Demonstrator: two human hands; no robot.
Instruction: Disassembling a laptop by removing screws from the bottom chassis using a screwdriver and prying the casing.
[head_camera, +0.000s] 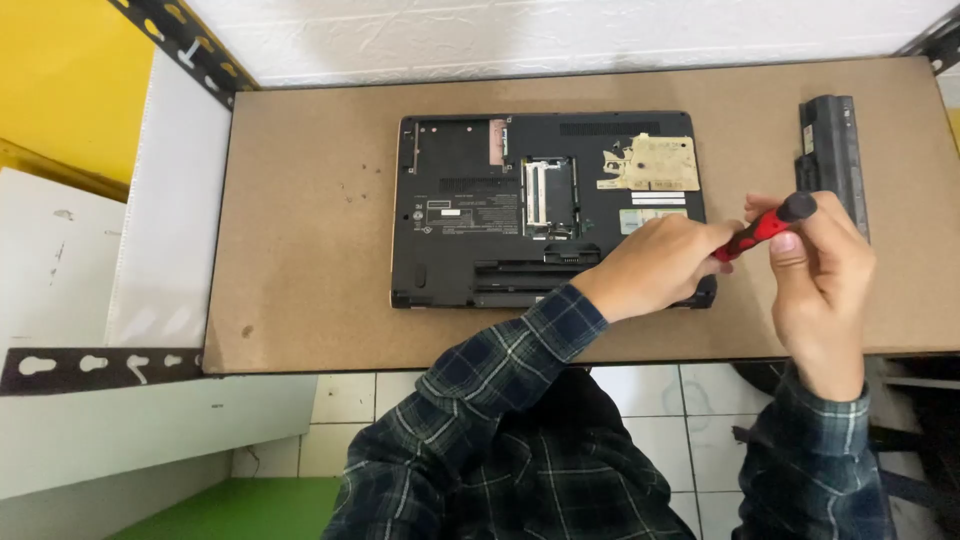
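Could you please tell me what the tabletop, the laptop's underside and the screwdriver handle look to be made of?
The tabletop looks like brown hardboard or fibreboard: flat, matte, with no grain. The laptop underside appears to be matte black moulded plastic, with vents and open bays. The screwdriver, held by the right hand with the left hand at its tip, has a glossy red handle with a black cap, probably plastic or rubber.

Screwdriver (768, 226) tip hidden behind left hand (655, 265); laptop (470, 215) front right corner covered by same hand. Label print on laptop base too small to tell. Both forearms cut off by bottom edge.
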